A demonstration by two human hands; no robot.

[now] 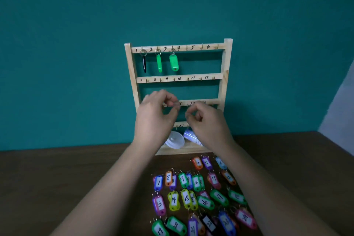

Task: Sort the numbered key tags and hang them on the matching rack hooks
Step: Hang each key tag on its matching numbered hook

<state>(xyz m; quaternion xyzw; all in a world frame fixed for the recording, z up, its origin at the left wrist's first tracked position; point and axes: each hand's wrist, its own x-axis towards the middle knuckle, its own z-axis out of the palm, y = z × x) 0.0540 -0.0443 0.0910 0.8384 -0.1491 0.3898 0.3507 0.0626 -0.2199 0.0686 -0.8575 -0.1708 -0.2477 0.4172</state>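
A wooden key rack (227,63) stands against the teal wall, with numbers written above its hooks. A black tag (144,64) hangs at hook 1, a green tag (159,63) at hook 2 and another green tag (173,62) at hook 3. Several coloured numbered tags (173,199) lie in rows on the table, among them tag 4 (197,163) and tag 7 (158,182). My left hand (157,115) and my right hand (207,122) are raised before the rack's third bar, fingers curled and fingertips pinched together. No tag shows in either hand.
The dark wooden table (76,182) reaches to the wall. On the rack's base lie a white round lid (175,141) and a white and purple tube (190,136), partly behind my hands. A pale wall (341,111) stands at the right.
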